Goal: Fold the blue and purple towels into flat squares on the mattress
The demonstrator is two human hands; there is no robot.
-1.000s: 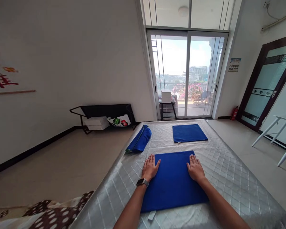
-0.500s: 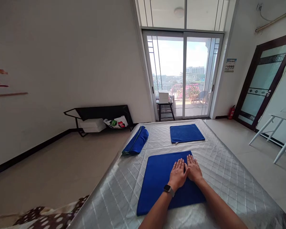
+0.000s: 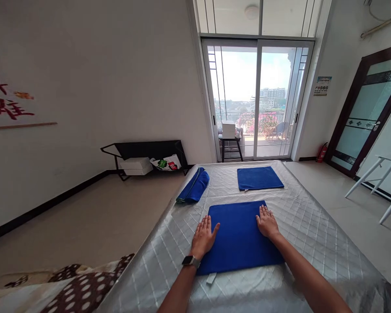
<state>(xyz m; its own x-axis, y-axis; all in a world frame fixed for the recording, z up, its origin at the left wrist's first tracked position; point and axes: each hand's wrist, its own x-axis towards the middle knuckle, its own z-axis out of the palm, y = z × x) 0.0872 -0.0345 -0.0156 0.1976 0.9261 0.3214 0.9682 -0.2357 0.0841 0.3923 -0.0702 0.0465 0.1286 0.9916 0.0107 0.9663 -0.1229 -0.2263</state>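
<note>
The two hands lie well apart, flat and palm down with fingers stretched out, at either side of a blue cloth (image 3: pixel 237 239) spread on a silver quilted surface (image 3: pixel 313 243). The left hand (image 3: pixel 203 234), below which a watch (image 3: pixel 190 261) circles the wrist, covers part of the cloth's left edge; the right hand (image 3: pixel 267 222) covers part of the right edge, and its forearm hides the near right corner. Both palms face down out of sight, so how firmly they press cannot be told. A white tag (image 3: pixel 211 278) pokes out from the near edge, any print on it unreadable. Beyond lie a flat blue cloth (image 3: pixel 260 178) and, to the left, a rolled blue cloth (image 3: pixel 194 187) whose inner layers are hidden. The frame cuts off the spotted fabric (image 3: pixel 84 289) at lower left, the red lettering (image 3: pixel 8 108) and the white table (image 3: pixel 389 161).
</note>
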